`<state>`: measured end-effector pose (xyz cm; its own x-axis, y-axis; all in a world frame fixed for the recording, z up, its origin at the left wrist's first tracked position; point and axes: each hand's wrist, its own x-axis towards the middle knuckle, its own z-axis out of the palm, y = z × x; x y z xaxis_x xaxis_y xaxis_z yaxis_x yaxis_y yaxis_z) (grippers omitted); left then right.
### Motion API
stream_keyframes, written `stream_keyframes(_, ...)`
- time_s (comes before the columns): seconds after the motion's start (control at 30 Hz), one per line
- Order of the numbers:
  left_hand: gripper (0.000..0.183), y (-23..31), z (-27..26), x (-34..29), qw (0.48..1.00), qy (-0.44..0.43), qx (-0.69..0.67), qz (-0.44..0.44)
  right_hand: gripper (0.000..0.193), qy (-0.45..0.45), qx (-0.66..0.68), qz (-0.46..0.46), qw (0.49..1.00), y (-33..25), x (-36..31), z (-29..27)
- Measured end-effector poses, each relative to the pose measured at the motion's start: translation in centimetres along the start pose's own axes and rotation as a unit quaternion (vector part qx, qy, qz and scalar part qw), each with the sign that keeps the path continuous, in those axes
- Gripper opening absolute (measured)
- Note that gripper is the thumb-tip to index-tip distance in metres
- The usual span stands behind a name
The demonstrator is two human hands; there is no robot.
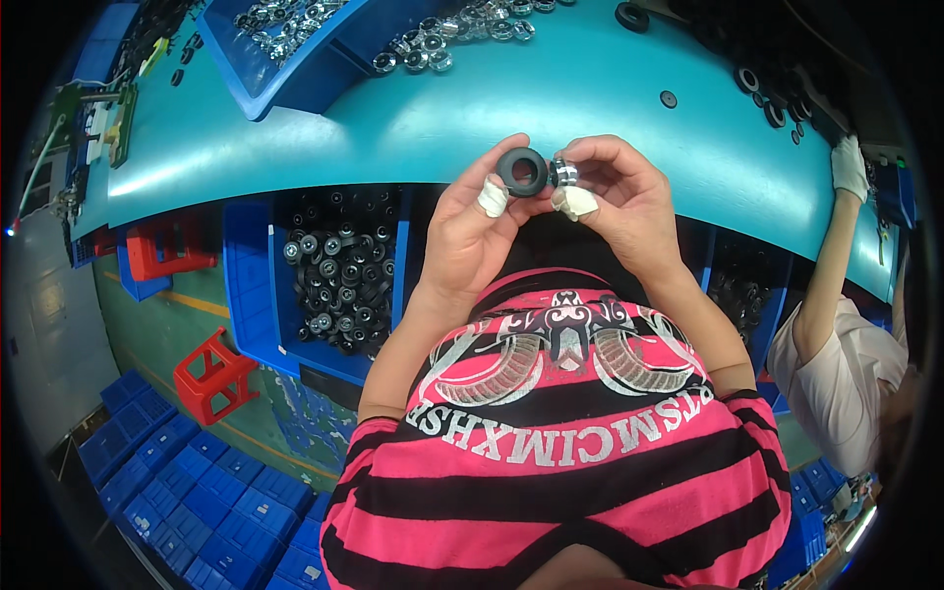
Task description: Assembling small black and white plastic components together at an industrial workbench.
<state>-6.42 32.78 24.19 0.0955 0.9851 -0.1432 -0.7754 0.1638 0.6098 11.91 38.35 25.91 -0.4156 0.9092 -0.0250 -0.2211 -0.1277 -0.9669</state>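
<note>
This is a factory workshop: a long teal worktable [393, 138] bears heaps of small clear parts [418, 49] on its far side, a blue bin [401, 265] of black wheels [344, 280] stands below, blue crates [211, 511] mass at near left by a green floor [162, 344] with yellow lines [202, 303], and a co-worker [831, 379] is at right.

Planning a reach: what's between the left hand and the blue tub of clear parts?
The head view shows bare teal tabletop between left hand and blue tub.
</note>
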Motion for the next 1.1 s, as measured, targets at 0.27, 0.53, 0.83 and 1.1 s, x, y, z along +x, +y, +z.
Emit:
stream_keyframes(0.27,0.058,-0.5,0.3,-0.2,1.0,-0.008,0.03,0.001,0.029,0.009,-0.162,-0.13,0.978,-0.7,0.0,0.6)
stream_keyframes(0.53,0.056,-1.2,0.6,0.0,0.993,0.015,0.115,0.017,0.03,0.033,-0.319,-0.21,0.924,-1.2,0.1,0.9)
stream_keyframes(0.83,0.035,-1.2,0.8,0.5,0.977,0.053,0.199,0.062,0.043,-0.018,-0.308,-0.177,0.935,-1.6,0.7,2.0)
stream_keyframes(1.1,0.035,-0.3,0.4,-0.1,0.989,0.041,0.132,0.048,0.037,-0.075,-0.144,0.01,0.987,-0.9,0.8,0.5)
